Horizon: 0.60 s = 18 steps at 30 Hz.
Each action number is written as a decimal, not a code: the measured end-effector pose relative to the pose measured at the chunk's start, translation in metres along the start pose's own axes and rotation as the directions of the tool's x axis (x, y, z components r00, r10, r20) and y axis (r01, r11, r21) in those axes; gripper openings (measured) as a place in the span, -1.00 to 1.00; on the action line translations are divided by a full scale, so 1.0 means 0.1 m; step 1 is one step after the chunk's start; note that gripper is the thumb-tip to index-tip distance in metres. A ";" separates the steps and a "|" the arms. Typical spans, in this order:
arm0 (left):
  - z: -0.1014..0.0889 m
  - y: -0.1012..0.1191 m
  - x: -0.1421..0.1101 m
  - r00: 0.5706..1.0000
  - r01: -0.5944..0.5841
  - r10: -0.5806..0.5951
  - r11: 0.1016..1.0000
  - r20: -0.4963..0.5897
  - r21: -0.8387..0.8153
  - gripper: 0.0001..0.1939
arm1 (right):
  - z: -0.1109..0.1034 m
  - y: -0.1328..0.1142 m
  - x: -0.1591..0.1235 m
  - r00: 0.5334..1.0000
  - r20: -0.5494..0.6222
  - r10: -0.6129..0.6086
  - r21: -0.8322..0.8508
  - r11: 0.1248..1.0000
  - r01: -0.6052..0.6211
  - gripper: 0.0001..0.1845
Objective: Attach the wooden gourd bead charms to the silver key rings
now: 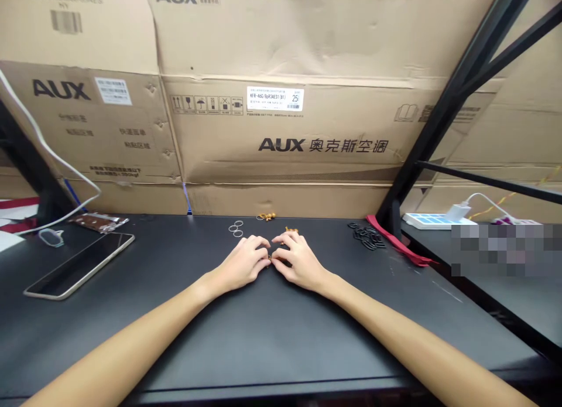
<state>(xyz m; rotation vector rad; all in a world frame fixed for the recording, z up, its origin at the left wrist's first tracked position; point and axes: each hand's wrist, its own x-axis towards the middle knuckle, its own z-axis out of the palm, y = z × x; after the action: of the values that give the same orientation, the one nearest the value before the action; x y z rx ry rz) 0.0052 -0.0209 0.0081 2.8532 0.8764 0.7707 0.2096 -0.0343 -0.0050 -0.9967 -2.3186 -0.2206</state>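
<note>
My left hand [241, 262] and my right hand [301, 262] rest close together on the black tabletop [281, 331], fingers curled and fingertips almost meeting. Anything small between the fingers is hidden from me. Just above my left hand lie several thin metal rings [236, 228]. A small gold-coloured piece [266, 216] sits further back, and another gold piece [291, 229] lies just beyond my right fingers. Several black rings or clips [367, 236] form a heap to the right.
A smartphone [79, 265] lies at the left, beside a brown packet [99, 222] and a small transparent item [51, 238]. A red ribbon [397, 241] trails by a black metal frame post [452, 102]. AUX cardboard boxes [281, 132] stand behind the table. A power strip [432, 221] sits at the right.
</note>
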 end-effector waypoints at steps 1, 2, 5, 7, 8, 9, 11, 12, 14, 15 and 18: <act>0.00 0.00 0.00 1.000 -0.008 0.008 1.000 0.000 -0.003 -0.79 | 0.00 0.02 0.00 1.000 0.005 0.015 -0.014 1.000 -0.015 -0.83; -0.01 -0.01 0.01 1.000 -0.014 0.014 1.000 0.000 -0.011 -0.79 | 0.00 0.03 0.00 0.999 0.009 0.031 -0.027 0.999 -0.031 -0.83; -0.03 -0.04 0.02 1.000 -0.015 0.015 0.996 0.005 -0.091 -0.78 | 0.00 0.07 -0.01 0.998 0.012 0.055 -0.049 0.997 -0.054 -0.85; -0.04 -0.06 0.02 1.000 0.001 0.001 0.985 0.012 -0.171 -0.78 | 0.00 0.08 -0.01 0.999 0.006 0.051 -0.047 0.998 -0.051 -0.85; -0.05 -0.08 0.02 1.000 0.012 -0.008 0.978 0.019 -0.207 -0.78 | 0.00 0.08 -0.01 0.999 0.003 0.044 -0.042 0.998 -0.044 -0.85; -0.05 -0.09 0.03 0.999 0.024 -0.017 0.971 0.028 -0.236 -0.78 | 0.00 0.08 -0.01 0.999 -0.001 0.036 -0.035 0.999 -0.036 -0.84; -0.06 -0.12 0.02 0.998 0.051 -0.039 0.963 0.050 -0.265 -0.79 | 0.00 0.07 -0.01 1.000 -0.009 0.024 -0.022 0.999 -0.024 -0.83; -0.05 -0.12 0.02 0.997 0.067 -0.052 0.962 0.061 -0.266 -0.79 | 0.00 0.06 -0.01 1.000 -0.014 0.020 -0.017 1.000 -0.020 -0.83; -0.04 -0.12 0.01 0.994 0.093 -0.077 0.964 0.071 -0.249 -0.80 | -0.01 0.04 -0.01 1.000 -0.025 0.015 -0.014 1.000 -0.015 -0.83; -0.04 -0.11 0.01 0.994 0.099 -0.084 0.966 0.070 -0.237 -0.80 | -0.01 0.02 0.00 1.000 -0.028 0.012 -0.015 1.000 -0.012 -0.83; -0.02 -0.07 0.01 0.996 0.083 -0.072 0.974 0.059 -0.209 -0.77 | -0.01 -0.01 0.00 0.999 -0.029 -0.016 -0.016 1.000 0.015 -0.83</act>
<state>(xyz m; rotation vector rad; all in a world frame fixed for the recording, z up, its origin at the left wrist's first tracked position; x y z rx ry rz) 0.0011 -0.0148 0.0084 2.6255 0.8386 0.7310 0.2094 -0.0356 -0.0040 -0.9775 -2.3022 -0.2588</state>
